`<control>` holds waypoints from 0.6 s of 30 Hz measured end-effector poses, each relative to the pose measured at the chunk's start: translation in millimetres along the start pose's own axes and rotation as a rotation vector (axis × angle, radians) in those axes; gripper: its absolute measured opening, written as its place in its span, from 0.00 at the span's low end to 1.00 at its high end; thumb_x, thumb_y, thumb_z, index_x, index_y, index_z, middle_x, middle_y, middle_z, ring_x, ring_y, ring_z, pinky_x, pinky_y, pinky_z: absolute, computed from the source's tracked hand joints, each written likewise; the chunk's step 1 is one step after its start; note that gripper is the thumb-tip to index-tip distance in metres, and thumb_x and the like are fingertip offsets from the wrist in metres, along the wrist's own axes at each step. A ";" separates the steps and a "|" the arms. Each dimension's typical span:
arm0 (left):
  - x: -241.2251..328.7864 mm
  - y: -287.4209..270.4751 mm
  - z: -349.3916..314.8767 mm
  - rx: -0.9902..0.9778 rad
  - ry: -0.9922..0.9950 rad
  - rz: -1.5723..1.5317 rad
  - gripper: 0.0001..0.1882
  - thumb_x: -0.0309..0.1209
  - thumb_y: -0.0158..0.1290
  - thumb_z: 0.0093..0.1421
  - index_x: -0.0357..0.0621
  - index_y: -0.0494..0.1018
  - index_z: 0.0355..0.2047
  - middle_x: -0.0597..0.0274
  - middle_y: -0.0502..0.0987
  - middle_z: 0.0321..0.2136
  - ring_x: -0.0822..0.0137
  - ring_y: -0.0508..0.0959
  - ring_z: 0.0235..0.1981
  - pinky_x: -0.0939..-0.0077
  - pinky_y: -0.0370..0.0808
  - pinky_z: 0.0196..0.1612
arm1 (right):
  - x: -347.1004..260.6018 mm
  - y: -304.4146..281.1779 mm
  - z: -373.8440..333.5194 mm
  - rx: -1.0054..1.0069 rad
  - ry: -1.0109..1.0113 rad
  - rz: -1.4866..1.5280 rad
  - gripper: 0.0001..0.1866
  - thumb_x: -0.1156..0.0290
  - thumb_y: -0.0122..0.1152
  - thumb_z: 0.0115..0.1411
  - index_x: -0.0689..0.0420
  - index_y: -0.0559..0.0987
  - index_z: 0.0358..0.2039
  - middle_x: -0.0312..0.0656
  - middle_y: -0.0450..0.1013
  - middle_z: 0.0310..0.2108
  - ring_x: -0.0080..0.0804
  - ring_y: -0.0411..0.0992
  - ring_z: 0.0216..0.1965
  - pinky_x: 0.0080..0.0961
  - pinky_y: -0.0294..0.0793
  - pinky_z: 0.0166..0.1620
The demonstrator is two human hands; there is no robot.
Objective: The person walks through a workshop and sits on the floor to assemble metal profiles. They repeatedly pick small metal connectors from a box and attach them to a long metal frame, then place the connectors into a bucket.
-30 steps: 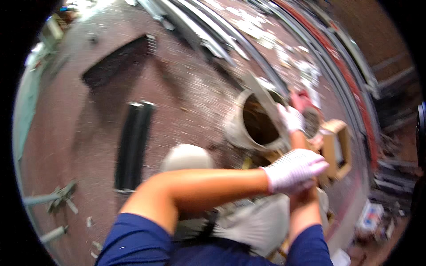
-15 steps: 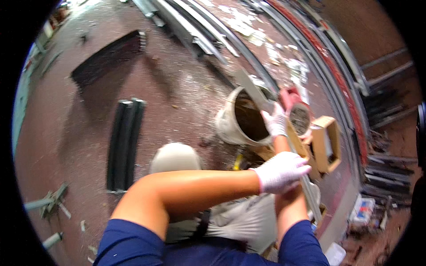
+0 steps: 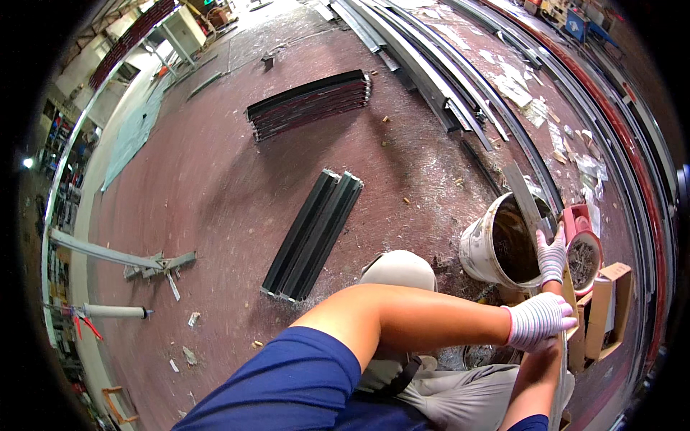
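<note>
My right hand (image 3: 552, 260), in a striped white glove, is closed on a flat grey metal strip (image 3: 523, 192) whose far end slants over a dirty white bucket (image 3: 477, 246). The bucket is brown inside. Crossing over my right forearm, my left hand (image 3: 540, 322) wears a matching glove. Its fingers curl over the same long strip, which seems to run on toward me past my right arm; the grip itself is partly hidden. Just right of my right hand stands a red-rimmed container (image 3: 583, 260) full of small grey pieces.
An open cardboard box (image 3: 608, 316) stands at right. Dark ribbed profiles (image 3: 313, 237) lie left of my knee, with another bundle (image 3: 309, 104) beyond. Long metal bars (image 3: 410, 61) and paper scraps (image 3: 514, 90) spread across the far right floor. A metal stand (image 3: 154, 264) is at left.
The view has swung left, so hands, bucket and profiles now appear farther right. Both hands keep nearly the same pose and hold.
</note>
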State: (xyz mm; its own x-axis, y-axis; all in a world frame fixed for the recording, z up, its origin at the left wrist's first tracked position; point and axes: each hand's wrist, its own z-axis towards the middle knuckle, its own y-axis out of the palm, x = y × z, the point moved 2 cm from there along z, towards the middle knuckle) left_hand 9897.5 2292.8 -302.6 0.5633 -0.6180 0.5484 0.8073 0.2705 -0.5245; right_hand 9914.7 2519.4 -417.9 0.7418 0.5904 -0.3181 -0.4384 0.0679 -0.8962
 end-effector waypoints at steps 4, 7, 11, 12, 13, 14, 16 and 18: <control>-10.4 -4.4 -1.5 0.054 -0.057 0.023 0.26 0.36 0.63 0.43 0.40 0.72 0.43 0.52 0.74 0.36 0.47 0.76 0.40 0.56 0.74 0.45 | 33.2 -26.1 -33.2 0.006 0.012 0.266 0.42 0.56 0.65 0.61 0.60 0.59 0.69 0.57 0.61 0.66 0.53 0.60 0.67 0.40 0.56 0.68; -12.8 -7.6 -3.1 0.065 -0.070 -0.035 0.24 0.35 0.61 0.47 0.38 0.72 0.44 0.48 0.75 0.37 0.44 0.76 0.40 0.55 0.74 0.45 | 56.1 -86.0 -104.3 0.013 0.069 0.296 0.37 0.62 0.62 0.63 0.60 0.60 0.69 0.54 0.60 0.67 0.50 0.61 0.66 0.39 0.59 0.67; -10.2 -22.1 -5.1 -0.033 -0.137 -0.020 0.24 0.33 0.62 0.47 0.38 0.72 0.45 0.46 0.77 0.39 0.43 0.77 0.41 0.52 0.75 0.45 | 110.8 -163.7 -219.1 0.189 0.251 0.281 0.33 0.65 0.57 0.66 0.62 0.60 0.68 0.54 0.62 0.66 0.49 0.63 0.64 0.40 0.58 0.68; -12.5 -19.2 -4.7 -0.056 -0.144 -0.018 0.23 0.33 0.61 0.48 0.38 0.72 0.44 0.46 0.77 0.39 0.42 0.78 0.42 0.52 0.76 0.45 | 134.5 -175.5 -256.9 0.256 0.287 0.263 0.33 0.65 0.56 0.67 0.62 0.60 0.68 0.55 0.63 0.65 0.49 0.64 0.64 0.40 0.59 0.68; -12.6 -18.5 -3.0 -0.064 -0.146 -0.029 0.22 0.32 0.61 0.48 0.38 0.73 0.44 0.46 0.78 0.40 0.42 0.78 0.42 0.52 0.76 0.44 | 157.0 -183.1 -298.8 0.281 0.402 0.207 0.33 0.65 0.55 0.67 0.63 0.58 0.69 0.55 0.61 0.66 0.47 0.62 0.65 0.40 0.61 0.67; -13.9 -12.9 -2.6 -0.070 -0.149 -0.008 0.22 0.32 0.61 0.49 0.38 0.73 0.44 0.46 0.78 0.41 0.41 0.78 0.41 0.53 0.77 0.44 | 181.6 -192.5 -349.1 0.303 0.524 0.146 0.34 0.65 0.55 0.68 0.63 0.57 0.69 0.54 0.60 0.67 0.45 0.61 0.67 0.39 0.63 0.66; -10.1 -9.3 20.8 -0.236 -0.122 -0.004 0.19 0.31 0.61 0.51 0.37 0.75 0.42 0.44 0.78 0.37 0.42 0.78 0.40 0.53 0.77 0.44 | 174.2 -214.9 -432.6 0.488 0.762 0.219 0.32 0.64 0.56 0.68 0.64 0.60 0.68 0.55 0.67 0.62 0.43 0.69 0.60 0.40 0.71 0.60; -3.1 -2.5 34.2 -0.218 -0.062 -0.024 0.14 0.30 0.58 0.53 0.35 0.75 0.39 0.44 0.77 0.32 0.43 0.78 0.35 0.53 0.75 0.39 | 183.5 -240.3 -504.3 0.299 0.791 0.107 0.22 0.69 0.55 0.66 0.68 0.72 0.57 0.54 0.75 0.53 0.44 0.72 0.55 0.38 0.70 0.59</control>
State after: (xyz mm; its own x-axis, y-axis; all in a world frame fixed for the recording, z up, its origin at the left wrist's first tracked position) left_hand 9899.7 2319.2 -280.8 0.5599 -0.5739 0.5976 0.7671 0.0863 -0.6358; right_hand 10412.1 2205.8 -416.8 0.7764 -0.1226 -0.6182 -0.5591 0.3188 -0.7653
